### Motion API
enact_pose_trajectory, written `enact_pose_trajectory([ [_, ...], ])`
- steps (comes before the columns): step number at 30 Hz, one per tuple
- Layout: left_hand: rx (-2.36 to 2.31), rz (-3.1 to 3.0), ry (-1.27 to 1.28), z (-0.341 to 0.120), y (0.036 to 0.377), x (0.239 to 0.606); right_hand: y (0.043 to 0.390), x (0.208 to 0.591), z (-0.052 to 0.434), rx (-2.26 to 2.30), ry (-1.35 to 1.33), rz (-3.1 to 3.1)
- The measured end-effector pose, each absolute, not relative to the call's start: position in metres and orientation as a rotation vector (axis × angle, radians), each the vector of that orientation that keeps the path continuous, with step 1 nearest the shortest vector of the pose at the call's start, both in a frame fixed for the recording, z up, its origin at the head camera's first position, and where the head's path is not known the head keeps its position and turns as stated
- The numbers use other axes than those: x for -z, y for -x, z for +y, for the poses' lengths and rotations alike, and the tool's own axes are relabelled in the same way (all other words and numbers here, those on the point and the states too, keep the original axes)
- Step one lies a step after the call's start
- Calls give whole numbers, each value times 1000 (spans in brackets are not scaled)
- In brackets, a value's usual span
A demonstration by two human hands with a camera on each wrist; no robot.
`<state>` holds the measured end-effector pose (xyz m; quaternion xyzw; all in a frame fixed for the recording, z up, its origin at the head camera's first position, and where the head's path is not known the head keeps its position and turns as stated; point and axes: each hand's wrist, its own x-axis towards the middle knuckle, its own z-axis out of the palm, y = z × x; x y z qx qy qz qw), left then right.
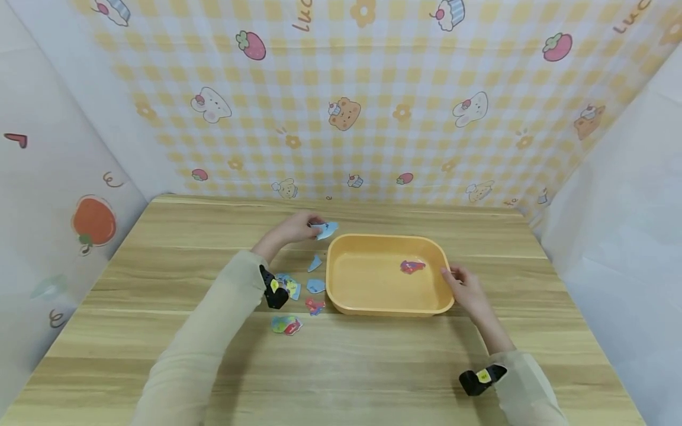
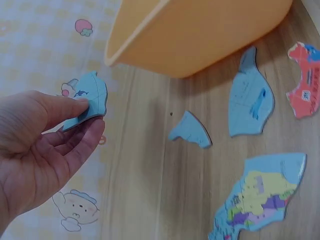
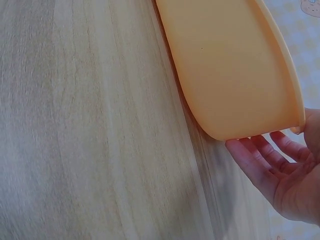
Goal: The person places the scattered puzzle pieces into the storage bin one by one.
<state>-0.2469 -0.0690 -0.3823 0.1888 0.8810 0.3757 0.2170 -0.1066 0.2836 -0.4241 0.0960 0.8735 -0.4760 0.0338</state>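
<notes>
Currently the left hand (image 2: pixel 55 135) pinches a light-blue jigsaw piece (image 2: pixel 100 97), thumb laid over its printed face and fingers bent beneath. That piece sits just outside the far left corner of the yellow-orange plastic tray (image 1: pixel 367 284), which lies to the right of this grip and nearer the person. The right hand (image 1: pixel 466 290) grasps the tray by its right-hand end, thumb at the rim and fingertips against the outer wall.

Nearest the left grip, on the person's side of it, a small blue fragment (image 2: pixel 190 131) lies on the wood-grain tabletop (image 1: pixel 373 367). Beyond that, in the same direction, come a blue piece with a whale-like drawing (image 2: pixel 250 107) and then a red piece (image 1: pixel 314 306), both near the tray's left wall. Left of the whale-like drawing rests a map piece with yellow and purple areas (image 2: pixel 265 195), partly hidden in the head view by the black wrist camera (image 1: pixel 274 293). Farthest from the left grip is a green and red piece (image 1: pixel 286 325).

Inside the tray, on the right hand's side, lies a red and purple piece (image 1: pixel 412 267); it is probably another jigsaw piece, though its print is too small to read. Past both grips hangs a yellow-checked backdrop (image 1: pixel 373 142).
</notes>
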Motion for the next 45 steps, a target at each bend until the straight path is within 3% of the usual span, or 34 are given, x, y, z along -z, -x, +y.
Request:
enact_pose_trajectory([
  [18, -1061, 2416, -608, -24, 249, 369, 107, 423, 286, 1440, -332, 2689],
  [45, -923, 2320, -769, 30, 237, 381, 110, 428, 283, 1466, -364, 2697],
])
